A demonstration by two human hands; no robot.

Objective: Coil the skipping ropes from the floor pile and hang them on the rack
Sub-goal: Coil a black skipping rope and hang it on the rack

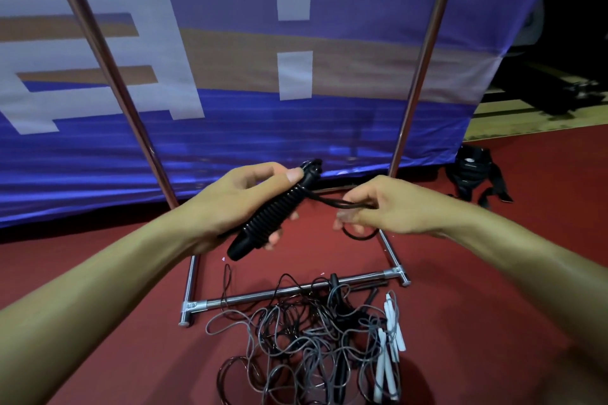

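My left hand (230, 204) grips a black ribbed rope handle (263, 217), fingers curled under it and thumb pressed near its top end, so the handle slants from lower left up to the right. A black cord (332, 202) leaves the top of the handle and runs across to my right hand (381, 207), which pinches it between thumb and fingers; a loop of the same cord hangs just below that hand. My two hands are near each other but not touching, held above the base of the metal rack (296, 291). On the red floor (131, 322) below lies the tangled pile of ropes (306, 342), grey and black, draped partly over the rack's front bar, with white handles (390, 339) at its right side. Behind the rack's two slanted poles stands a blue banner (296, 108), and a black bag (473, 171) lies beside it on the right.
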